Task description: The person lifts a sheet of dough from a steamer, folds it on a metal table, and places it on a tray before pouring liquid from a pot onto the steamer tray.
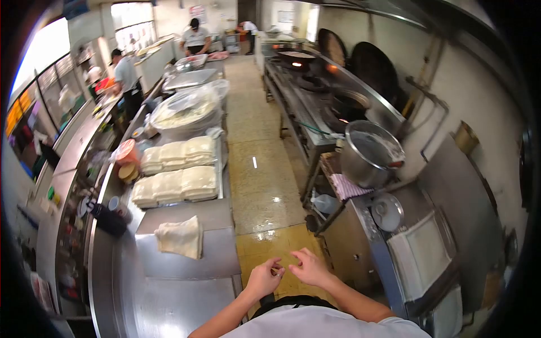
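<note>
My left hand (266,278) and my right hand (310,268) are held close together in front of my body, over the floor. Both have loosely curled fingers, slightly apart, with nothing visible in them. Nearest on the left, a folded pale sheet (179,236), which looks like dough or tofu skin, lies on the steel counter (180,293). Behind it, stacks of similar pale sheets (183,183) rest on a metal tray in two rows. Neither hand touches the counter or the sheets.
A large plastic-covered bowl (186,110) stands behind the stacks. To the right are a big steel pot (372,152), a stove (304,84) with lit burners, and a fryer-like steel basin (420,256). A wet-looking aisle (259,169) runs ahead. Several people work farther back.
</note>
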